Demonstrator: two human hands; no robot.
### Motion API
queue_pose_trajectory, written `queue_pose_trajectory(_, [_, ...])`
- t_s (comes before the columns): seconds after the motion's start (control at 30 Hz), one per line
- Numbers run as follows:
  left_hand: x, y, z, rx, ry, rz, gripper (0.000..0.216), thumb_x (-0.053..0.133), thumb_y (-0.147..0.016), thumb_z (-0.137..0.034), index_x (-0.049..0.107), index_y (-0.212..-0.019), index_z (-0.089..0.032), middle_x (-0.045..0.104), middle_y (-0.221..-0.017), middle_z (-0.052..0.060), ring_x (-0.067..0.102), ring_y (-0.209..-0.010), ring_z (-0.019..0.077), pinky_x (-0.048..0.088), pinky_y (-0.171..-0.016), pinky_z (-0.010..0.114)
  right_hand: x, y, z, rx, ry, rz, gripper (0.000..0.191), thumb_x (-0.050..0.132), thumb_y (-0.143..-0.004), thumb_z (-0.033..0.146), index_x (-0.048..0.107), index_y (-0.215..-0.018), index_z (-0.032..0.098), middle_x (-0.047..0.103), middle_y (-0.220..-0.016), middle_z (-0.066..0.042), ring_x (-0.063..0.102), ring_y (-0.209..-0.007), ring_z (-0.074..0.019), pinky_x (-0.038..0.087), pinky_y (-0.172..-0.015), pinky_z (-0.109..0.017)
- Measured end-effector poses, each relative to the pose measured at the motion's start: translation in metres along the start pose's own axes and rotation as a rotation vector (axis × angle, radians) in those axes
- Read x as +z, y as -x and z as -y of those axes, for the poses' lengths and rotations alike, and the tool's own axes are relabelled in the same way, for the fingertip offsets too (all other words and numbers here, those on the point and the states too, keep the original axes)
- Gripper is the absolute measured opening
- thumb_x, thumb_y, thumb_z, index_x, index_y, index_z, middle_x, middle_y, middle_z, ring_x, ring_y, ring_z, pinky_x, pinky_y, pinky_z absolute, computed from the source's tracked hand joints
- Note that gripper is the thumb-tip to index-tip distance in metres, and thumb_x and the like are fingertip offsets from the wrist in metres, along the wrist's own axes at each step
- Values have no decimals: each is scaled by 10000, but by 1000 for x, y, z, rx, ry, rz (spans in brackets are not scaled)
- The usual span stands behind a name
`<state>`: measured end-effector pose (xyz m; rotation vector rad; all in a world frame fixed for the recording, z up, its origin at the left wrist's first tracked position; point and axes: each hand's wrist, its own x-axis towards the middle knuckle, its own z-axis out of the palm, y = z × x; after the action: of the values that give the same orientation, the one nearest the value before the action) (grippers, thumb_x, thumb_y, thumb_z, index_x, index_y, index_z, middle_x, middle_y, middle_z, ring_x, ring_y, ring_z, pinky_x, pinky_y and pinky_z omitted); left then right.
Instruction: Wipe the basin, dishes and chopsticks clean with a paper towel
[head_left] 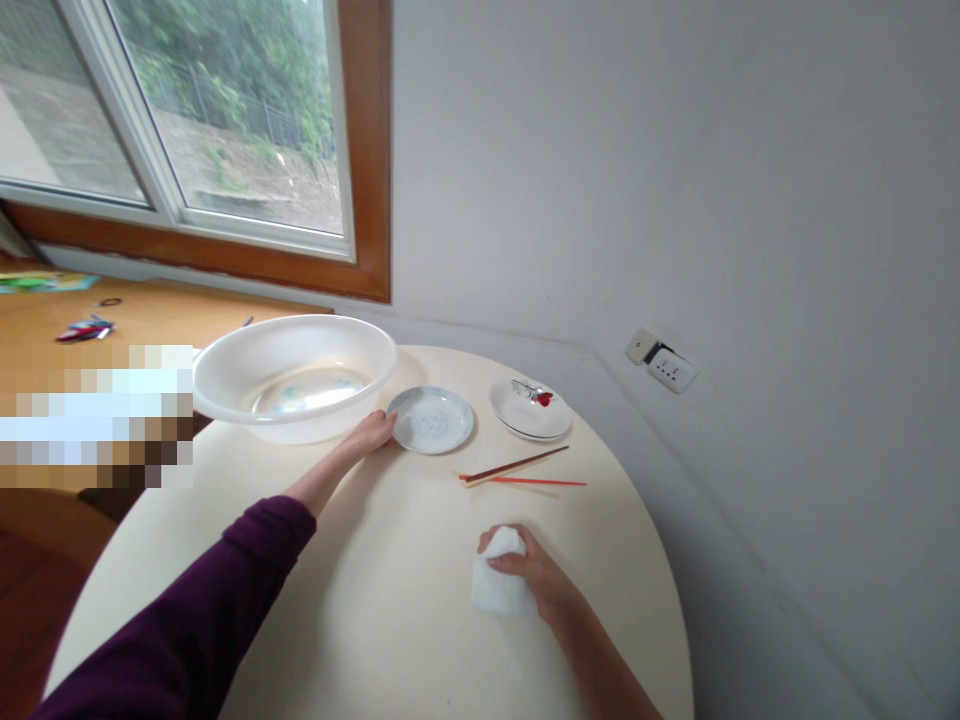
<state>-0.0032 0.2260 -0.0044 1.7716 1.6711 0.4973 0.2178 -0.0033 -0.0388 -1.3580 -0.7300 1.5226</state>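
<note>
Round and pale, the bench (375, 620) carries a big tub (296, 430). Beside it is the grey plate (433, 420), its edge in the left hand (373, 433). The flower plate (526, 413) is untouched. The right hand (531, 567) squeezes a cloth (499, 596). Chopsticks (517, 466) lie free, so work seems left.

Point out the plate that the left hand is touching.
The pale bluish plate beside the white basin: the left hand is at its rim. The white plate with the red flower lies farther right, untouched.
</note>
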Motion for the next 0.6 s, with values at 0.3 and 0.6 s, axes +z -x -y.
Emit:
queue_pose_trajectory(0.3, [0,6,-3,-35,49,57,334,348,-872,-345,560,-738,-124,619,-592,74,592,-538,190,412,-498,258,1,1,1,-1,-4,-1,500,824,-332,331,570,-744,206,617,-698,20,558,-624,-166,384,-567,-280])
queue_pose_trajectory(0.6, [0,10,-5,-65,138,109,257,396,-808,-248,557,-645,-130,584,-514,69,490,-414,148,344,-390,239,1,1,1,0,-4,1,501,820,-336,330,568,-751,206,613,-700,20,556,-629,-166,383,-569,-280])
